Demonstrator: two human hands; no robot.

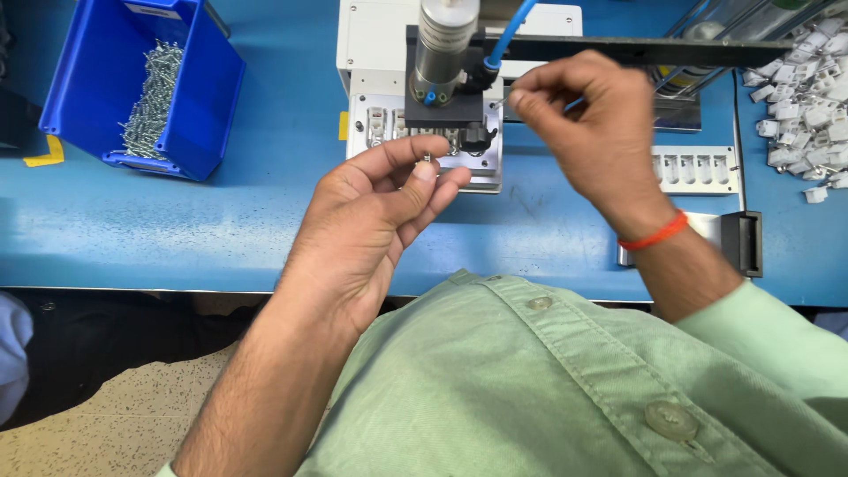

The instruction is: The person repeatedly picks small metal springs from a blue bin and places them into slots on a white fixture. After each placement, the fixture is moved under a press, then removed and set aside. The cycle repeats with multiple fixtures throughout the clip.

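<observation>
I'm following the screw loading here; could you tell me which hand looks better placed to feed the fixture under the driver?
Probably the right hand: it pinches a screw beside the driver head, above the fixture. The left hand sits lower.

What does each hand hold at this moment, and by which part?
The left hand pinches a small screw between thumb and forefinger; which part cannot be told. The right hand pinches another screw at one end, its other end protruding.
</observation>
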